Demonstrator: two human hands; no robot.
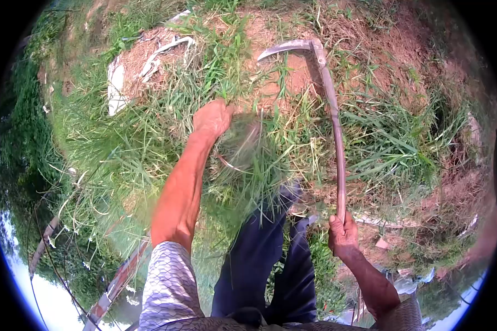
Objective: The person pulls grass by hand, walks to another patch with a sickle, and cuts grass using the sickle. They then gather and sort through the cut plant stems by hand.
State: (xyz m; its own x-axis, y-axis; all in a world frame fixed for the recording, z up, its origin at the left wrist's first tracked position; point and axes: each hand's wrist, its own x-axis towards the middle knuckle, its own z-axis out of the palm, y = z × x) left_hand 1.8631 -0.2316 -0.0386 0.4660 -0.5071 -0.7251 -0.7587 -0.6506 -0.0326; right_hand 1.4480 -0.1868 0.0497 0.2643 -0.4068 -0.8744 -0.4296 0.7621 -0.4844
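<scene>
My right hand is closed round the lower end of a long-handled sickle. The handle runs up and away from me, and the curved blade points left over bare reddish soil. My left hand is closed at the green grass left of the sickle, its fingers turned down into the blades. What it grips is too hidden to name. A blurred clump of grass lies just right of my left wrist, above my legs.
A pale torn sheet and a twisted whitish strip lie at the upper left. Grass tufts grow right of the handle. A rusty pole slants at the lower left, near thin branches. My dark-trousered legs are below.
</scene>
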